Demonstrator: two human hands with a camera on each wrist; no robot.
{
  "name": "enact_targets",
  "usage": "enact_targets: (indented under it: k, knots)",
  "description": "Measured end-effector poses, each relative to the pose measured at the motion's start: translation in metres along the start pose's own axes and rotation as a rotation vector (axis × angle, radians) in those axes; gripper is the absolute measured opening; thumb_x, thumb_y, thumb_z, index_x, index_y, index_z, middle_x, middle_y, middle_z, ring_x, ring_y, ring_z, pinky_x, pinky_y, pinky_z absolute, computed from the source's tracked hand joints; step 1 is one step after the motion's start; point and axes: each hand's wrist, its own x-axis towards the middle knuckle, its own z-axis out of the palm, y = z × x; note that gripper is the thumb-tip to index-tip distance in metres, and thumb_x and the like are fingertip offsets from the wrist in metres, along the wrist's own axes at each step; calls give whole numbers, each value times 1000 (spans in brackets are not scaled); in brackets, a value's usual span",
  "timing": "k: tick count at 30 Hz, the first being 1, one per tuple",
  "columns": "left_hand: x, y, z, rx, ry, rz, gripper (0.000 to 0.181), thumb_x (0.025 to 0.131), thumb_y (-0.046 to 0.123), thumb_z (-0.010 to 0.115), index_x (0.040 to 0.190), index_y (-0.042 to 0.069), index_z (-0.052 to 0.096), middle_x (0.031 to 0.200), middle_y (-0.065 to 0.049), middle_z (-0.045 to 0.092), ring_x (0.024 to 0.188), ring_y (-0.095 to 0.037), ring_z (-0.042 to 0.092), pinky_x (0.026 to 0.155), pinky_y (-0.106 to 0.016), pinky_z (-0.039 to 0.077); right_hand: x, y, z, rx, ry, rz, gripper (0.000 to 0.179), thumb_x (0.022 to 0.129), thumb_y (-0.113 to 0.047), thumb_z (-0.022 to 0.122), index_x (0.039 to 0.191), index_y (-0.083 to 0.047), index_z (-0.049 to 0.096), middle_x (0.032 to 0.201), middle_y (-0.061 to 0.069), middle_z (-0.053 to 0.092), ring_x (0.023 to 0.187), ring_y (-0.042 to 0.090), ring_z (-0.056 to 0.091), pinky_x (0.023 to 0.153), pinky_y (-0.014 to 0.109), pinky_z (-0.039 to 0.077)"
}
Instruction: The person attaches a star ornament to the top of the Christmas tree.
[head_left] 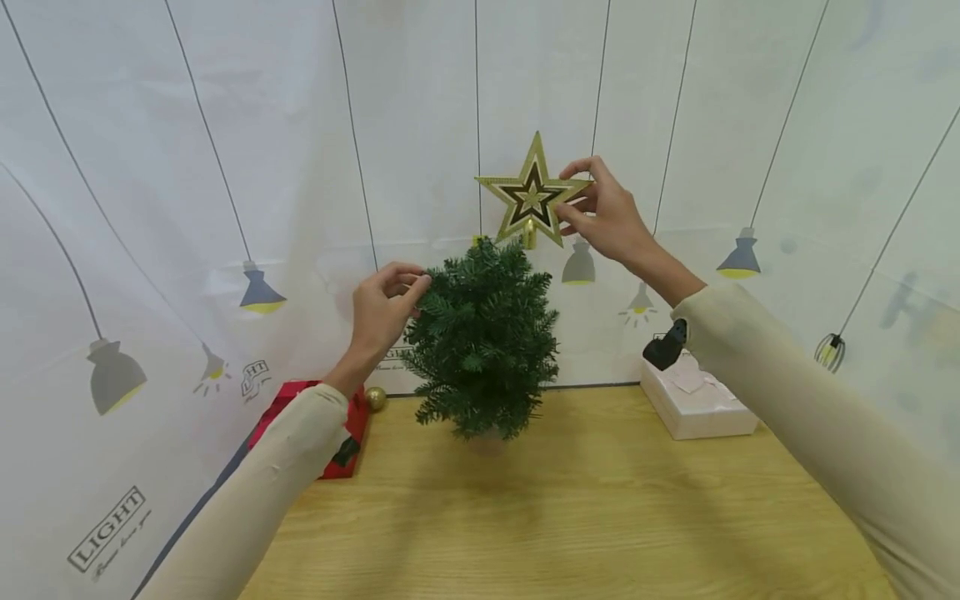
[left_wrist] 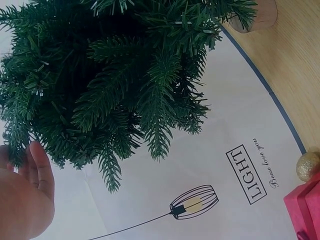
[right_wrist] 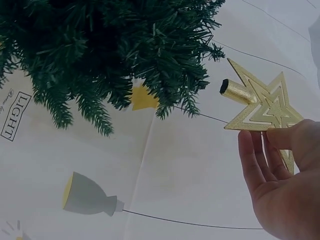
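Observation:
A small green artificial Christmas tree (head_left: 483,350) stands upright on the wooden table. Above its top, my right hand (head_left: 611,217) pinches one side of a gold star tree topper (head_left: 531,197) between thumb and fingers. In the right wrist view the star's short hollow tube (right_wrist: 239,91) points toward the branches, apart from them. My left hand (head_left: 381,307) is at the tree's upper left edge, its thumb and fingers pinching a branch tip (left_wrist: 18,142). The left wrist view partly hides the fingertips behind needles.
A red gift box (head_left: 352,433) lies left on the table, with a gold ball ornament (head_left: 376,398) beside it. To the right sits a pale pink box (head_left: 701,400). A white backdrop (head_left: 405,100) printed with hanging lamps rises behind the table (head_left: 570,517).

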Motion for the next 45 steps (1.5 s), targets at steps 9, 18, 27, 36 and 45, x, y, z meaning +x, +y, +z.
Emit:
enact_targets:
  k: [9, 18, 27, 36, 45]
  knots:
    - [-2, -1, -3, 6, 12, 10, 21, 101, 4, 68, 115, -11, 69, 102, -30, 72, 74, -50, 68, 67, -62, 59, 16, -7, 19, 35, 14, -14, 41, 104, -6, 62, 142, -7, 47, 122, 22, 68, 111, 33, 70, 82, 30, 64]
    - [-4, -1, -2, 7, 10, 9, 21, 100, 3, 68, 115, -11, 70, 102, -29, 72, 74, -49, 68, 64, -55, 62, 23, -7, 31, -1, 6, -66, 44, 104, -6, 64, 146, -14, 58, 120, 19, 70, 108, 32, 72, 84, 39, 64]
    - [-4, 3, 0, 2, 1, 19, 21, 100, 3, 68, 115, -12, 69, 102, -30, 72, 77, -48, 69, 64, -56, 61, 30, -8, 36, 19, 46, -69, 43, 104, -7, 64, 146, -13, 58, 119, 17, 71, 103, 29, 73, 81, 33, 64]
    - [-4, 3, 1, 18, -2, 32, 21, 101, 4, 68, 115, -11, 69, 102, -29, 72, 75, -50, 68, 56, -21, 58, 34, -15, 45, 50, 62, -51, 41, 104, -8, 64, 144, -14, 60, 121, 16, 71, 104, 28, 73, 81, 33, 65]
    - [-5, 3, 0, 19, 0, 28, 21, 100, 4, 68, 115, -11, 69, 101, -29, 72, 74, -49, 68, 62, -50, 63, 34, -15, 53, 40, 39, -57, 40, 104, -6, 63, 144, -13, 60, 118, 18, 71, 104, 31, 74, 82, 38, 65]
